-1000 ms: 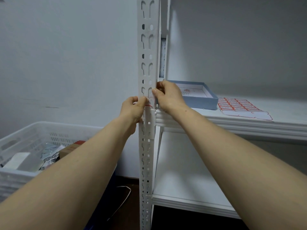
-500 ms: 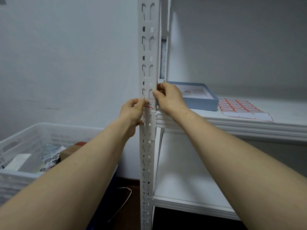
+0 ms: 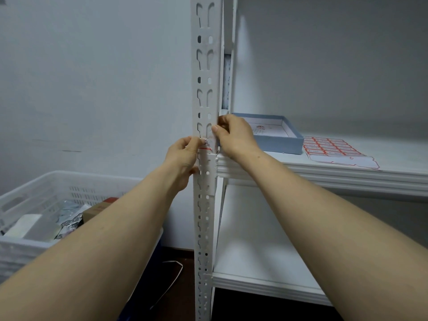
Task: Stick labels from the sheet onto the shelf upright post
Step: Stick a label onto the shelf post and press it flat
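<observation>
The white slotted upright post runs from top to bottom of the view, both ends cut off. Right of it, the upper shelf and lower shelf reach out past the right edge, the lower one partly hidden behind the right forearm. At lower left a white perforated crate is cut by the frame and holds a white block, a foil packet and a brown carton, none clear enough to name more closely. On the upper shelf, near the post, sits an open blue box with printed paper inside, its near corner hidden by the right hand. Just beside the box lies the label sheet, red-bordered labels in rows, with bare shelf to its right. The right hand curls round the post's right edge, thumb on the front face. The left hand pinches the left end of a red-edged label against the post, just above the upper shelf's edge. The label's print is unreadable.
</observation>
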A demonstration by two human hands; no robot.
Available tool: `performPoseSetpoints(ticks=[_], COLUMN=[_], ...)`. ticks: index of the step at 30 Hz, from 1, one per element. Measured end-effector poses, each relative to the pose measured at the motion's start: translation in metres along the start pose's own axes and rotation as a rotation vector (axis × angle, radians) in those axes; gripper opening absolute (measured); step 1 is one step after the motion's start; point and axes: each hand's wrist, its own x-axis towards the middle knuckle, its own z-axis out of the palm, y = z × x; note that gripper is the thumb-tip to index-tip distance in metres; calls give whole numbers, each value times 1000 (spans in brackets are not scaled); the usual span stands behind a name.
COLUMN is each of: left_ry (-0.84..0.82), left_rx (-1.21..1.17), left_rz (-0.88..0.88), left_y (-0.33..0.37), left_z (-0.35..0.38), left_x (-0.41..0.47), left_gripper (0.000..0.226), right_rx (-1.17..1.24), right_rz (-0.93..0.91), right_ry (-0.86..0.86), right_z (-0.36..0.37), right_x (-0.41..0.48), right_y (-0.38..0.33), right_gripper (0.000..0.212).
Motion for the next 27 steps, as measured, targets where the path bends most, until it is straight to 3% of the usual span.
performPoseSetpoints(ticks=[4, 20, 24, 27], left_ry=[28, 47, 56, 49], left_rx=[12, 56, 20, 29], left_rz=[-50, -46, -88, -88], left_y=[-1, -3, -2, 0], left_z=[-2, -2, -1, 0], left_x=[3, 8, 6, 4], left_gripper=[14, 7, 20, 9], right_rx=[2, -17, -20, -4], right_rz=[6, 4, 3, 5], right_ry=[-6, 2, -2, -2], right_z=[0, 2, 1, 1], right_x=[0, 2, 1, 1], right_y=[1, 2, 2, 2], right_gripper=[27, 28, 28, 28])
